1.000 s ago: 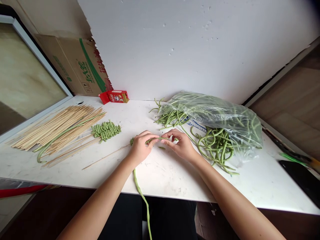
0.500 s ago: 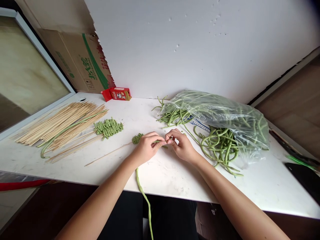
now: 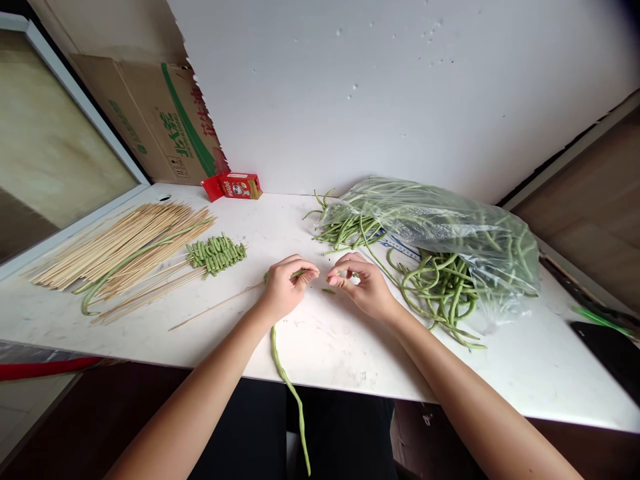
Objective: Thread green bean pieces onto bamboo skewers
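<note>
My left hand (image 3: 284, 291) is closed on a long green bean (image 3: 287, 380) whose free end trails off the table's front edge toward my lap. The same hand sits at the tip of a thin bamboo skewer (image 3: 215, 308) lying on the white table (image 3: 325, 340), with a bit of bean showing at its fingers. My right hand (image 3: 361, 288) is a few centimetres to the right, fingers pinched together on something small that I cannot make out. A small green scrap (image 3: 329, 291) lies between the two hands.
A pile of bare bamboo skewers (image 3: 120, 250) lies at the left, beside a skewer packed with folded beans (image 3: 217, 253). A clear plastic bag of long beans (image 3: 440, 233) spills at the right. A red carton (image 3: 235, 186) and cardboard box (image 3: 150, 120) stand at the back; dark tools (image 3: 607, 340) lie far right.
My hands were touching at the bean half a second ago; now they have drawn apart, and the right hand has come off the bean.
</note>
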`<state>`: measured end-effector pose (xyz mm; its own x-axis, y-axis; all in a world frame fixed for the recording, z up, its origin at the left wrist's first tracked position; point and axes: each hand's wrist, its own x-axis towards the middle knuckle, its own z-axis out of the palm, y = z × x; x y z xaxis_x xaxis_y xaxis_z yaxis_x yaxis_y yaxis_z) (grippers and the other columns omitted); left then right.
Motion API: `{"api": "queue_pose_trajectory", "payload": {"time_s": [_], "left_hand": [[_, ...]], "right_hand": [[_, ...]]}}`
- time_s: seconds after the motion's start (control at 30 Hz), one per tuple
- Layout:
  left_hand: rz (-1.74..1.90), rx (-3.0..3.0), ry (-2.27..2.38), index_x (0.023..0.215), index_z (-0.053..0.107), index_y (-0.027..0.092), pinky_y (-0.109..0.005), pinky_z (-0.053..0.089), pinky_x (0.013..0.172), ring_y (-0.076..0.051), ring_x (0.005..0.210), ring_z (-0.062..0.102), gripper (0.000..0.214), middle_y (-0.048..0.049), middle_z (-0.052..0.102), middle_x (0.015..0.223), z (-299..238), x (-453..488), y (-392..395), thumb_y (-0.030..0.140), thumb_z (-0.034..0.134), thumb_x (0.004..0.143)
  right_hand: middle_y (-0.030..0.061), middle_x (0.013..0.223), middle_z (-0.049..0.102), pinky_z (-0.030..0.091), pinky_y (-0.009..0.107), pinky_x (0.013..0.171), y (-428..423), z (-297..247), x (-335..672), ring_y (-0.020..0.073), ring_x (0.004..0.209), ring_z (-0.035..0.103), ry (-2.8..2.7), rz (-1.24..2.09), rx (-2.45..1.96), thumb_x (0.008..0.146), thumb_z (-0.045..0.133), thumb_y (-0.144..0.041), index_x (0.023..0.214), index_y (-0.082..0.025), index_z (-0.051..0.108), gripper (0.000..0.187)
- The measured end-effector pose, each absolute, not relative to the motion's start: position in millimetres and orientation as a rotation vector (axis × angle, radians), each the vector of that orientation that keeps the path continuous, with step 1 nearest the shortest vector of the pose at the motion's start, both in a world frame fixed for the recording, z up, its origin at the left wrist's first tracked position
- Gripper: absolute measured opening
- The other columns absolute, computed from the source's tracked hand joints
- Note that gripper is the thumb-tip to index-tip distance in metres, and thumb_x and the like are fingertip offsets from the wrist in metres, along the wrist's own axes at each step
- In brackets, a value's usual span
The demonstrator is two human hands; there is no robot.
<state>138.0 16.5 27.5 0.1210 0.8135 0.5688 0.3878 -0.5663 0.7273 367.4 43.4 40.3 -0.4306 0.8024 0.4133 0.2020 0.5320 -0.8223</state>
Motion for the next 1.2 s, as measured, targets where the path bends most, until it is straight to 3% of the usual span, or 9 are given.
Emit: {"api": "queue_pose_trajectory", "payload": {"time_s": [0.23, 0.47, 0.73, 0.87, 1.0, 1.2], "left_hand": [[1.522, 2.049, 1.216, 0.100, 0.077, 0.018, -0.030, 0.056, 0.079, -0.019, 0.088, 0.071, 0.021, -0.0083, 0.075, 0.094, 31, 138, 19, 0.033, 0.063, 0.107], [1.511, 2.072, 1.214, 0.102, 0.077, 0.017, -0.029, 0.055, 0.078, -0.017, 0.088, 0.071, 0.017, -0.0077, 0.075, 0.095, 28, 138, 21, 0.028, 0.064, 0.106], [1.508, 2.062, 1.225, 0.107, 0.081, 0.020, -0.029, 0.056, 0.078, -0.017, 0.090, 0.067, 0.017, -0.0076, 0.065, 0.102, 21, 137, 25, 0.028, 0.067, 0.104], [1.466, 2.064, 1.189, 0.111, 0.078, 0.021, -0.028, 0.057, 0.078, -0.017, 0.089, 0.068, 0.012, -0.0060, 0.068, 0.101, 23, 143, 20, 0.024, 0.071, 0.101], [1.413, 2.142, 1.149, 0.113, 0.075, 0.024, -0.029, 0.058, 0.082, -0.018, 0.093, 0.071, 0.014, -0.0054, 0.071, 0.103, 26, 151, 17, 0.020, 0.070, 0.101], [1.321, 2.253, 1.155, 0.114, 0.074, 0.022, -0.028, 0.057, 0.075, -0.017, 0.084, 0.070, 0.018, -0.0057, 0.074, 0.102, 33, 153, 34, 0.022, 0.077, 0.097]], "right_hand": [[0.0095, 0.089, 0.076, 0.050, 0.049, 0.091, 51, 22, 368, 0.0293, 0.094, 0.064, -2.086, 0.788, -0.939, 0.100, 0.072, -0.054, 0.100, -0.030, 0.089, 0.030], [0.0076, 0.089, 0.081, 0.051, 0.048, 0.091, 48, 15, 362, 0.0307, 0.099, 0.063, -2.005, 0.805, -1.003, 0.089, 0.086, -0.052, 0.089, -0.030, 0.087, 0.022], [0.0099, 0.098, 0.079, 0.049, 0.048, 0.094, 44, 23, 359, 0.0295, 0.099, 0.064, -2.063, 0.719, -0.947, 0.099, 0.073, -0.056, 0.095, -0.027, 0.085, 0.032], [0.0086, 0.101, 0.081, 0.050, 0.040, 0.081, 42, 32, 357, 0.0259, 0.094, 0.067, -1.909, 0.872, -0.977, 0.106, 0.059, -0.061, 0.106, -0.026, 0.083, 0.042], [0.0059, 0.093, 0.081, 0.046, 0.033, 0.065, 43, 35, 359, 0.0201, 0.076, 0.065, -1.838, 1.030, -0.976, 0.096, 0.070, -0.068, 0.099, -0.023, 0.083, 0.047], [0.0073, 0.090, 0.081, 0.050, 0.033, 0.068, 53, 33, 367, 0.0208, 0.076, 0.068, -1.690, 1.013, -1.022, 0.094, 0.074, -0.065, 0.094, -0.020, 0.082, 0.045]]}}
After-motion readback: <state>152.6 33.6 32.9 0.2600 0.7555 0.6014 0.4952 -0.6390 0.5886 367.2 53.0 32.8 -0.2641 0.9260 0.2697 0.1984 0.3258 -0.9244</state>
